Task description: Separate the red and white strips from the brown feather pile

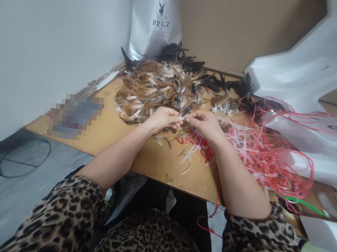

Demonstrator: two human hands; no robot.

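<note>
My left hand point(166, 119) and my right hand point(203, 125) meet over the middle of the table, fingertips almost touching. Both are closed in a pinch on the pale lower end of a small feather bunch point(185, 108), whose tips point away from me. How many feathers it holds is hard to make out. Just beyond my hands lies a large pile of brown and white feathers point(149, 84), with black feathers point(179, 55) behind it. Red and white plastic strips point(254, 152) are heaped in a tangle to the right of my right hand.
The wooden table point(162, 163) has its front edge close to my body. A silver bag point(156, 13) with a rabbit logo stands at the back. White plastic sheeting point(311, 50) hangs at the right. A blurred-out item point(75, 117) lies at the left, and a black cable point(25, 163) loops below.
</note>
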